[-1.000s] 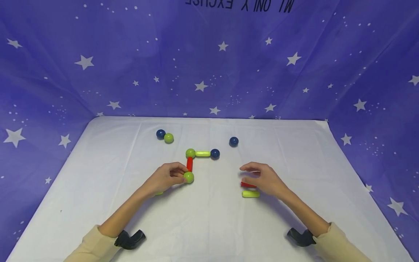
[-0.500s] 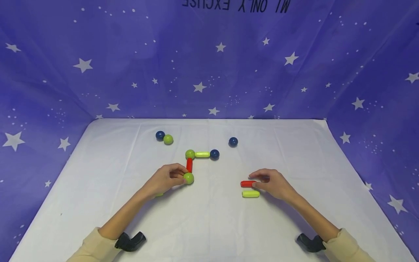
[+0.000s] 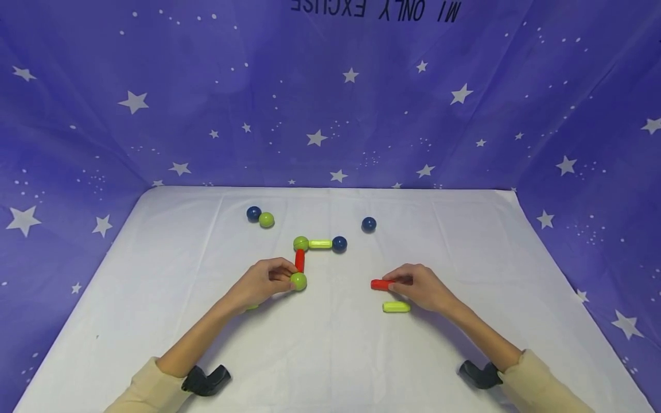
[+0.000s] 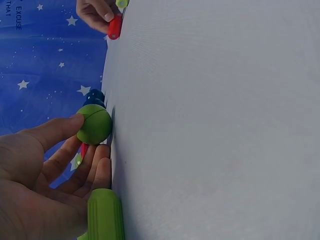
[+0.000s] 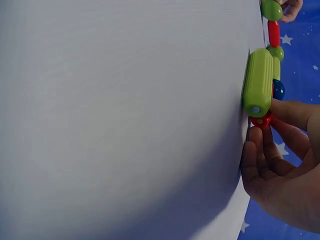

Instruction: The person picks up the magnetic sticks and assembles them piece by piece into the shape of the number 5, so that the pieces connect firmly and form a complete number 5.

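Observation:
My left hand (image 3: 264, 285) pinches the near green ball (image 3: 299, 281) of a joined piece. From that ball a red rod (image 3: 300, 261) runs to a second green ball (image 3: 301, 244), where a yellow-green rod (image 3: 320, 244) leads right to a dark blue ball (image 3: 339, 244). Over on the right, thumb and fingers of my right hand (image 3: 424, 288) pinch a loose red rod (image 3: 381, 284), its right end hidden by them. Just nearer lies a loose yellow-green rod (image 3: 396, 307). Another green rod (image 4: 105, 215) lies beside the left hand, mostly covered in the head view.
At the back left, a dark blue ball (image 3: 253, 214) and a green ball (image 3: 266, 219) sit side by side. A lone dark blue ball (image 3: 369, 224) stands farther right. White cloth (image 3: 330, 355) covers the table, with a starry purple-blue curtain (image 3: 289, 103) behind.
My right hand drew back to the right, then took hold of the loose red rod and shifted it slightly left and away. The left hand stays on its green ball.

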The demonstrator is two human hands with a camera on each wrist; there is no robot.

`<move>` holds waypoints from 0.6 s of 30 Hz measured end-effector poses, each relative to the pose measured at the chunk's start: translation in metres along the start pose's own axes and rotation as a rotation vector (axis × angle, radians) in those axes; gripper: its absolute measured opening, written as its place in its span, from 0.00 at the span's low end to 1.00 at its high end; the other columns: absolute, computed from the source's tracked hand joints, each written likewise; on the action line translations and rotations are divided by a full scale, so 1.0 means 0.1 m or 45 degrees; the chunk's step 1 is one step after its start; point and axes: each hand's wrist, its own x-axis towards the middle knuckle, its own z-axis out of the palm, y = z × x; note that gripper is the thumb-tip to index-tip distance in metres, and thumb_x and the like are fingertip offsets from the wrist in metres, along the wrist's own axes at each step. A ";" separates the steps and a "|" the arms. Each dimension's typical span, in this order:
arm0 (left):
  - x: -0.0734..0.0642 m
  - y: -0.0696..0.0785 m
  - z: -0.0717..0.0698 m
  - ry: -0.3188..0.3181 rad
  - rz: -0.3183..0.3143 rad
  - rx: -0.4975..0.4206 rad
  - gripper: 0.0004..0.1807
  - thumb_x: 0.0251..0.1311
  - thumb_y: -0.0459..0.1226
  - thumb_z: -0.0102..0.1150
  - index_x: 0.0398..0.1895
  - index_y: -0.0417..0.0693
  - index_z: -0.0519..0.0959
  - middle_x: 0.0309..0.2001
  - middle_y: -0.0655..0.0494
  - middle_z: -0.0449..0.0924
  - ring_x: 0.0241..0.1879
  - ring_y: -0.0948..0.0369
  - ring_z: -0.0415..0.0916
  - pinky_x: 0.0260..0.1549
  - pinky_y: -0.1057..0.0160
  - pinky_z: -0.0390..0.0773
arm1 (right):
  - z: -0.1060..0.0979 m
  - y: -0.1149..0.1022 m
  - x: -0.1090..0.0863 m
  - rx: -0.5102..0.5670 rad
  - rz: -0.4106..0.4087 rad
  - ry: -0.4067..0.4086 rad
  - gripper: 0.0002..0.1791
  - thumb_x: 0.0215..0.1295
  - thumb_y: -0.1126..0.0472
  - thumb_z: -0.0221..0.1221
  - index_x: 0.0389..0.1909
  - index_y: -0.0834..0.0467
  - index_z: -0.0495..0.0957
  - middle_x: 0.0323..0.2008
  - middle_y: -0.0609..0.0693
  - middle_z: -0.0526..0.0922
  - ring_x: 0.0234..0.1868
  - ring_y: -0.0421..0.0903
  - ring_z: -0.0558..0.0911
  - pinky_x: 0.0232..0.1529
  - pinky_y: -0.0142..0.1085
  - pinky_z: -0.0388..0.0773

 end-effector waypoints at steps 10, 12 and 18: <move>-0.01 0.01 0.00 -0.003 0.001 0.002 0.13 0.62 0.32 0.65 0.49 0.40 0.80 0.40 0.54 0.82 0.41 0.57 0.77 0.44 0.59 0.76 | 0.18 -0.29 0.21 0.015 -0.024 -0.002 0.10 0.64 0.65 0.66 0.46 0.56 0.87 0.41 0.45 0.85 0.40 0.45 0.78 0.46 0.42 0.75; -0.01 0.01 0.00 0.000 -0.007 0.005 0.12 0.62 0.32 0.65 0.48 0.41 0.80 0.40 0.54 0.82 0.41 0.57 0.78 0.44 0.60 0.76 | 0.24 -0.37 0.27 0.039 -0.050 -0.022 0.10 0.64 0.65 0.65 0.46 0.55 0.87 0.41 0.45 0.84 0.40 0.44 0.78 0.46 0.42 0.76; 0.00 0.00 0.00 0.008 -0.005 0.025 0.12 0.62 0.32 0.65 0.48 0.42 0.81 0.40 0.54 0.81 0.40 0.57 0.78 0.43 0.61 0.76 | 0.43 -0.59 0.42 0.079 -0.088 -0.085 0.10 0.64 0.66 0.65 0.45 0.54 0.87 0.38 0.42 0.83 0.38 0.43 0.77 0.43 0.39 0.75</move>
